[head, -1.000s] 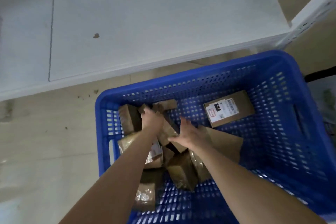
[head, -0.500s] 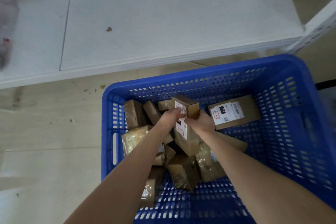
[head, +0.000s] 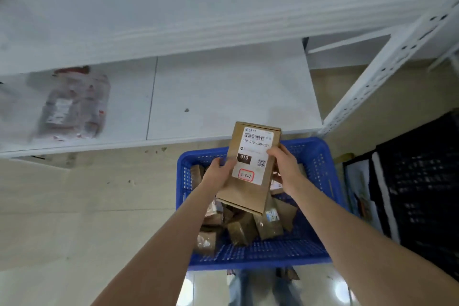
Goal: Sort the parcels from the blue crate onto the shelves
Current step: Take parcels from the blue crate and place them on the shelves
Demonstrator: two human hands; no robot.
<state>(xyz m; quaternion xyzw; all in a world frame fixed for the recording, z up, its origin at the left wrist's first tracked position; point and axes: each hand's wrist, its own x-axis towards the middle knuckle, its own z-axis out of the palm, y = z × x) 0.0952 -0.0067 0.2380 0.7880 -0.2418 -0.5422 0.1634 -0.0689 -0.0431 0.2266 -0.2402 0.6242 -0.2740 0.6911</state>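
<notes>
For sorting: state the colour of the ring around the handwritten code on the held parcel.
Red ring on the parcel; head view.

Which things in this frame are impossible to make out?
Head view only.
Bag on the shelf: blurred, label unreadable.
Parcels in the blue crate: partly hidden behind the held box and forearms.
Fine print on its label: too small.
Black crate: cut off by the right edge.

Your parcel (head: 244, 194) carries a white label (head: 253, 156): barcode, "010-010-L30-551" printed under it, "010" white on a black box, QR code, red-circled handwriting ending "-3-1".
</notes>
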